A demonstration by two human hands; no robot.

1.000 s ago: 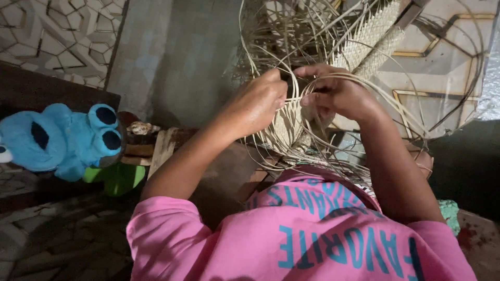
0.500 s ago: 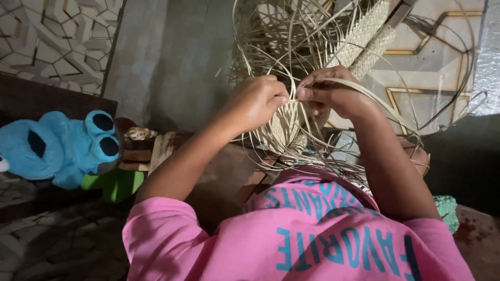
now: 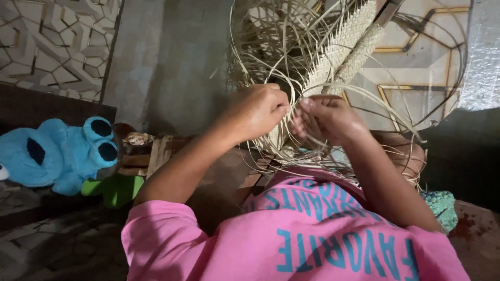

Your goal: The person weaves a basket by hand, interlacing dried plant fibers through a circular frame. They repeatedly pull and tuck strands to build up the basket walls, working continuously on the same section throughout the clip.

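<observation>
home – blue plush toy (image 3: 57, 156) | patterned wall tiles (image 3: 47, 41)

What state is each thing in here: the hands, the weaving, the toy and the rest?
left hand: closed, pinching pale strips of the weaving
right hand: fingers curled on strips beside the left hand
woven cane piece: partly woven, two plaited bands upright, many loose strands arcing out
blue plush toy: lying on its side on the dark bench
pink shirt: worn, sleeves short

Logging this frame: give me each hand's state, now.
Left hand: closed, pinching pale weaving strips.
Right hand: fingers curled on the same strips.
</observation>
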